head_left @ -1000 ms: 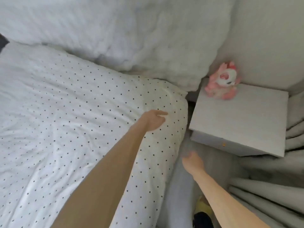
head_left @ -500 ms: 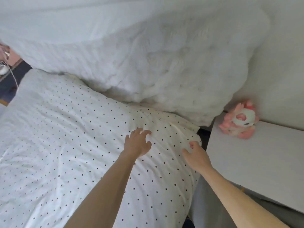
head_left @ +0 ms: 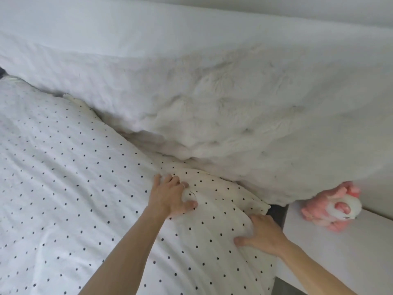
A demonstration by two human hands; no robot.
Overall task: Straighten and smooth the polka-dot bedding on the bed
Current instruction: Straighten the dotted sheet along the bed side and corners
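While your right hand point(head_left: 261, 235) hung down beside the bed a second ago, touching nothing, it has now come up onto the polka-dot bedding point(head_left: 63, 177). It has taken hold at the near top corner, fingers dug into the fabric at the edge and thumb splayed back toward you. Your left hand point(head_left: 170, 196) has moved too. It lay loosely on the cover then, and now it sits a little farther up, fingers curled and thumb pressed in, with a small mound of cloth bunched between them. So both hands are grasping the bedding, side by side at the same corner, neither released.

The bedding lies spread over the bed, running from the left edge of view to that corner. There it meets the fluffy white blanket point(head_left: 212, 116) heaped along the head of the bed. The corner is rumpled and partly folded up, just under the blanket's overhang, and shallow creases cross the cover to your left.

I read this as the shift from reaching to working. You have the corner in a two-handed grip, and a pull toward the head and the side should square it. Mind the pink plush toy point(head_left: 331, 207) on the white tabletop point(head_left: 350, 252), right at the blanket's edge and near your right hand.
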